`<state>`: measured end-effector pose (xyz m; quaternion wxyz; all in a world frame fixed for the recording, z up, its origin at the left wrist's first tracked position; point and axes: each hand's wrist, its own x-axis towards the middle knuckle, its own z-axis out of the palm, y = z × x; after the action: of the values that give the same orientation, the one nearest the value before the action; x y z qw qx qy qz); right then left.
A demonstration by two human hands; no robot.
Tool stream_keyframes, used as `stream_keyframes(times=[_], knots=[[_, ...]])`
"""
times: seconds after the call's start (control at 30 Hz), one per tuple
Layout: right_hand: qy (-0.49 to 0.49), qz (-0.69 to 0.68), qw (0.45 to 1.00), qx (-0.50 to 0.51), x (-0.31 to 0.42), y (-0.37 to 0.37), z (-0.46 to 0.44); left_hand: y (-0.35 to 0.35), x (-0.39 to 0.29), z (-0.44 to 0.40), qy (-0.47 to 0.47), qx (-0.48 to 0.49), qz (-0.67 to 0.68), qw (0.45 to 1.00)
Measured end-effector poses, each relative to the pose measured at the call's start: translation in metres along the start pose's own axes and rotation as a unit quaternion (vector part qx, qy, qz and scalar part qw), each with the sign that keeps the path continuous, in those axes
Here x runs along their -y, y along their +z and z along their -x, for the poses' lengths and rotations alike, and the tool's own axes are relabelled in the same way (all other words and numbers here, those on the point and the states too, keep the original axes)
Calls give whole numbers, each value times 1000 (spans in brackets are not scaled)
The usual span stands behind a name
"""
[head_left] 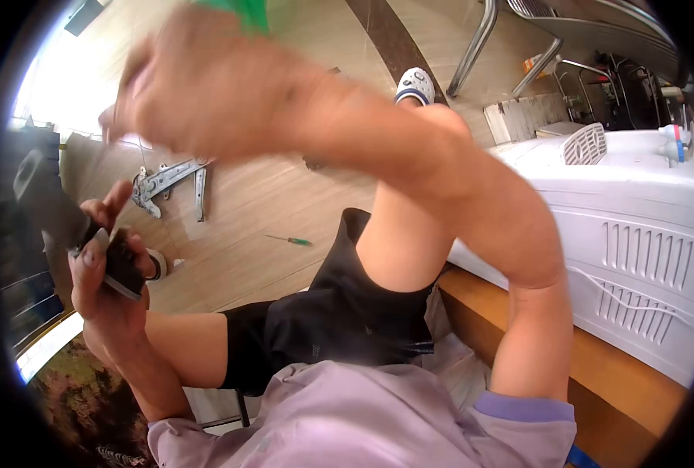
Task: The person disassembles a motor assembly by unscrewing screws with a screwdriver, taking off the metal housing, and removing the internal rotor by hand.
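The left hand point(107, 303) is curling its fingers around a dark thing point(125, 273), pinching it in front of the left knee, and a blurry grey part is sticking up beside it. The right hand point(187, 90) is reaching across above it, too blurry to tell whether it is gripping anything. On the floor point(242, 210), a metal piece point(164, 181) is lying near a small green screwdriver point(297, 242).
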<state>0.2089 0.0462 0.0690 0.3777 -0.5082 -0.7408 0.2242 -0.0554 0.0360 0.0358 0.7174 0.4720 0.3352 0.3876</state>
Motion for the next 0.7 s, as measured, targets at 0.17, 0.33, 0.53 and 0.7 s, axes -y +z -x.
stream_keyframes(times=[0.17, 0.33, 0.53, 0.7], knots=[[77, -173, 980, -55, 32, -73, -23, 3, 10, 2, -71, -82, 84, 991], [-16, -128, 984, -123, 3, -106, -25, 20, 7, -7, -135, -122, 62, 981], [46, -425, 903, -56, -20, -91, 15, 21, 29, -8, -171, -61, 173, 968], [34, -400, 911, -90, -19, -83, 32, 18, 42, -9, -153, -27, 192, 969]])
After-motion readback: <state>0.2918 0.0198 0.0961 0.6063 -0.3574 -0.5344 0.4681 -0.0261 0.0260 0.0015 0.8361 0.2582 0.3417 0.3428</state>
